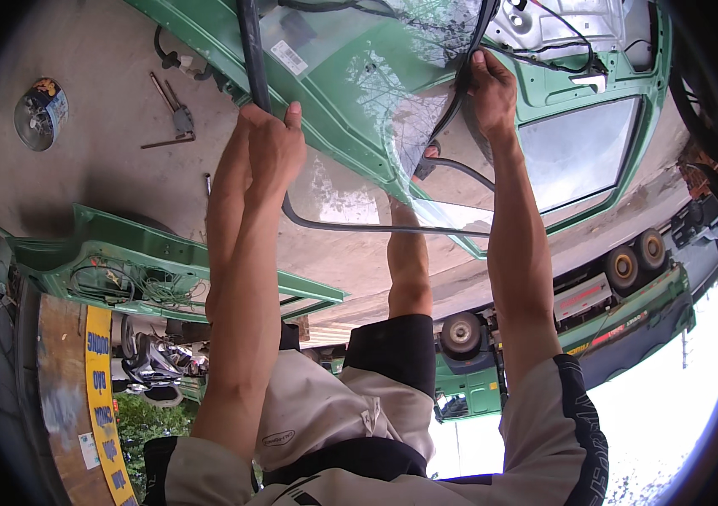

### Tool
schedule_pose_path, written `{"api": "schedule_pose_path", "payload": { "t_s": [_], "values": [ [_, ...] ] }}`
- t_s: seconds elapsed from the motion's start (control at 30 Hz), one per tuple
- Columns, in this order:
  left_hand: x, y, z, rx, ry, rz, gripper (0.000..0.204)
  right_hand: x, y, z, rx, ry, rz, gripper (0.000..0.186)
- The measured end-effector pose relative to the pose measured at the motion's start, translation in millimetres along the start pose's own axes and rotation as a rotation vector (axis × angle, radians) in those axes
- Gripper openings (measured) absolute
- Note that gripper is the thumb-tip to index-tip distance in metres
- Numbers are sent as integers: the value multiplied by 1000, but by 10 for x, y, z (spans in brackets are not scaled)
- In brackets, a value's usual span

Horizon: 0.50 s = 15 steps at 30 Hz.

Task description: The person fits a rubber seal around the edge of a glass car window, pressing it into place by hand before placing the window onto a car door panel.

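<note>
Sunlit concrete floor lies beneath you as you hold up a glass pane before a green metal panel.
Clear, flecked with branch-like reflections, the pane carries black rubber edging; your left hand curls its fingers tightly around one side, your right hand pinches the other.

The floor was bare, grey-brown concrete with darker patches. A round tin with a dark, yellow-marked side sat toward the far left. Near it, to its right, lay a long-handled metal tool. Nearer the person was a green door panel; whether it lay flat or leaned could not be told.
</note>
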<state>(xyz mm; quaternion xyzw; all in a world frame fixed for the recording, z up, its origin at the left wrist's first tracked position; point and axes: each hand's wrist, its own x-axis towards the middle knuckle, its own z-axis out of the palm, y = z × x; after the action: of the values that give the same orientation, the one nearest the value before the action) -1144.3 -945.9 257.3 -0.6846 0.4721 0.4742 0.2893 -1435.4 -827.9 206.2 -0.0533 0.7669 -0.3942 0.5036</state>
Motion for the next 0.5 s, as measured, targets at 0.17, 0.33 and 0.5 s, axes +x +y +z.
{"api": "schedule_pose_path", "payload": {
  "t_s": [0.17,0.33,0.5],
  "values": [
    [15,-73,52,-22,59,80,60,99,241,-109,153,-83,-9,29],
    [94,-108,83,-13,74,95,60,70,227,-69,304,-106,15,28],
    [103,-138,98,-59,70,83,61,54,141,-77,226,-95,-2,26]
  ]
}}
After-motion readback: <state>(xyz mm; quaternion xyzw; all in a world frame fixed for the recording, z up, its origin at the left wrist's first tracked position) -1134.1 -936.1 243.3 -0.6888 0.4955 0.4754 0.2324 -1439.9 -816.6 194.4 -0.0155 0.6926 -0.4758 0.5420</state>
